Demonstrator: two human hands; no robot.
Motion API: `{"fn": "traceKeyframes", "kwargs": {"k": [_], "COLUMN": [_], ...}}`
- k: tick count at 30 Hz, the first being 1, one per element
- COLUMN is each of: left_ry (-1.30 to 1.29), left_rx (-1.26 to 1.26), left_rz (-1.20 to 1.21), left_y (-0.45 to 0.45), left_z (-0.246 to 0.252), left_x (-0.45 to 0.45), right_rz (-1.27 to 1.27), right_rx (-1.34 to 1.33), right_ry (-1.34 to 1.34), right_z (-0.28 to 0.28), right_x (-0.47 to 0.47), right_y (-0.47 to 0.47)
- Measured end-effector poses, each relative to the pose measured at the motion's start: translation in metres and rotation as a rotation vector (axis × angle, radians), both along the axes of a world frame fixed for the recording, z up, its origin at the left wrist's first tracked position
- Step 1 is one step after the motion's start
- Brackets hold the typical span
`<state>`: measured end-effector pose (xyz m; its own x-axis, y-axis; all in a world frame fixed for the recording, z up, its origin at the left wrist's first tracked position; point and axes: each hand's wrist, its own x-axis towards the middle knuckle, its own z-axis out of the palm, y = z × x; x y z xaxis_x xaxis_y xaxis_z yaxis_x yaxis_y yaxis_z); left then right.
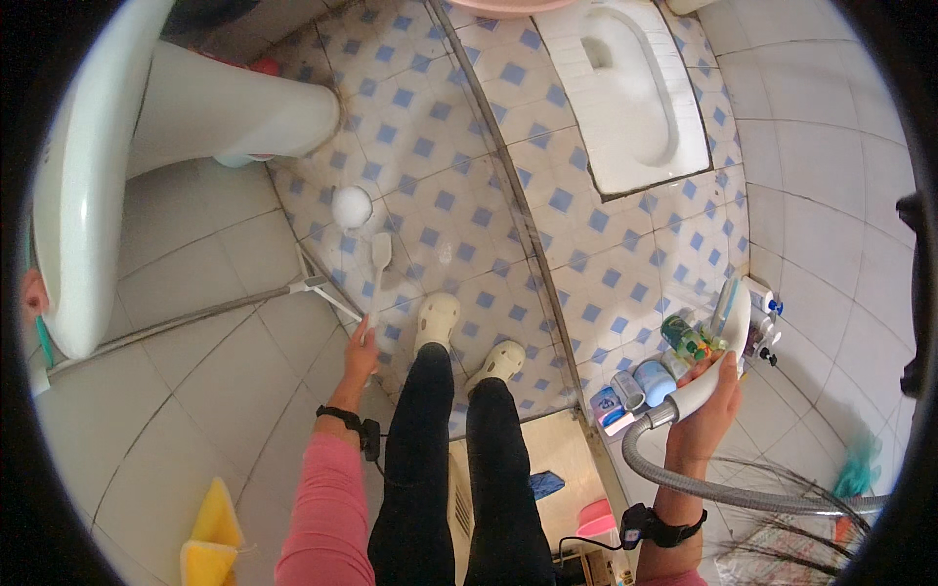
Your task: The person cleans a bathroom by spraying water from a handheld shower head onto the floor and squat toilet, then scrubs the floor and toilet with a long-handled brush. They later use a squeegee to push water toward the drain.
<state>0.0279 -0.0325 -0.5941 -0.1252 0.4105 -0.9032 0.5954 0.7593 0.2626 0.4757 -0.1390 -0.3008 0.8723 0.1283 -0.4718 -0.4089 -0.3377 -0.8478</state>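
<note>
My left hand is closed around the handle of a white long-handled brush, whose head is over the tiled floor beside a white round object. My right hand grips a white handheld shower head with a grey flexible hose attached. Behind the shower head, several bottles stand by the wall, among them a green bottle and a blue container. Whether water is flowing cannot be told.
A white squat toilet is set in the floor at the upper right. A pedestal sink is at the upper left. A dark-edged raised strip crosses the floor. Yellow sponge-like pieces are at the lower left, and a pink basin at the top.
</note>
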Motion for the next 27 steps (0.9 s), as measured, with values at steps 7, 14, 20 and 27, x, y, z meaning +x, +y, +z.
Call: {"fn": "traceKeyframes", "kwargs": {"k": [7, 14, 20, 27], "left_ry": [0.007, 0.018, 0.018, 0.088], "left_rx": [0.118, 0.172, 0.139, 0.111], "left_rz": [-0.022, 0.035, 0.174, 0.226], "left_y": [-0.027, -0.076, -0.105, -0.121], "left_z": [0.053, 0.102, 0.134, 0.144], "left_x": [-0.025, -0.049, -0.060, -0.070], "right_rz": [0.036, 0.143, 0.121, 0.184], "right_rx": [-0.075, -0.049, 0.065, 0.066], "right_ry": [0.039, 0.255, 0.277, 0.342], "right_z": [0.020, 0.036, 0.036, 0.038], "right_x": [-0.008, -0.030, -0.049, -0.060], "right_y": [-0.068, -0.105, -0.092, -0.098]}}
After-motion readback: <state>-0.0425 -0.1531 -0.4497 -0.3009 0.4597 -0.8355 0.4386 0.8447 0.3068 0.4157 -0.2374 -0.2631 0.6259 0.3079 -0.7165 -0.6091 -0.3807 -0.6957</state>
